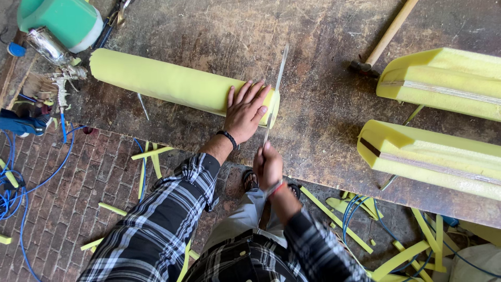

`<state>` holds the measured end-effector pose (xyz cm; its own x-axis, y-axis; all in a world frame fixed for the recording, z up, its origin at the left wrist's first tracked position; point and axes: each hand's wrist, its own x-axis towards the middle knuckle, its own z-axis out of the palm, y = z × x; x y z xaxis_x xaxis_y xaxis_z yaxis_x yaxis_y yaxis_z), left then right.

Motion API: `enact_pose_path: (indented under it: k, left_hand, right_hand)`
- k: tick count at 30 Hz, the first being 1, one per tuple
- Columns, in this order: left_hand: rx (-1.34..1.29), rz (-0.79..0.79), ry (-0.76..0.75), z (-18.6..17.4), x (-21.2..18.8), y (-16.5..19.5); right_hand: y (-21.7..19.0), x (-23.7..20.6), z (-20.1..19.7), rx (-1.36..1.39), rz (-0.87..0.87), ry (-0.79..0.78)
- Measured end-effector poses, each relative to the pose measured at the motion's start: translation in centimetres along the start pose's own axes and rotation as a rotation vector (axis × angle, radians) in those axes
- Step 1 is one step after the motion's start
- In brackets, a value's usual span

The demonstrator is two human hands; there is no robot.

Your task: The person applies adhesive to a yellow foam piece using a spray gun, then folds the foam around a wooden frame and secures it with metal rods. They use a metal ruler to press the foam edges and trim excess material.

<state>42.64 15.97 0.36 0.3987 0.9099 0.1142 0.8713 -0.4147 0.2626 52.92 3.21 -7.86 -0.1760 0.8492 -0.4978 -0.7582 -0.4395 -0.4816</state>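
A green-topped spray gun (57,31) lies beyond a yellow foam roll (167,83) on the worn workbench (323,115), the left hand (245,110) pressing flat, fingers spread, to steady its end as the right hand (269,168), fist closed, draws a long blade (275,91) alongside, near a hammer (383,39).

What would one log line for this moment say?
left hand: flat on yellow foam roll | right hand: grip shut on long blade at roll's end | surface: worn workbench
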Motion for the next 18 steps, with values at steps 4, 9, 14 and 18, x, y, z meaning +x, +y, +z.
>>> enact_pose_path:
  k: [4,9,14,18]
  left_hand:
    - [0.002,0.016,0.019,0.1,0.1,-0.1]
    - [-0.002,0.003,0.014,0.4,0.0,0.1]
    - [-0.015,0.010,0.021,0.6,-0.3,0.1]
    - [-0.015,0.026,0.021,0.6,-0.3,0.2]
  right_hand:
    - [-1.6,1.6,0.8,-0.047,-0.037,-0.001]
    - [2.9,-5.5,0.3,-0.057,0.082,0.077]
    - [-1.2,0.6,0.5,-0.073,-0.055,0.031]
    - [0.1,-0.6,0.1,-0.098,0.003,0.068]
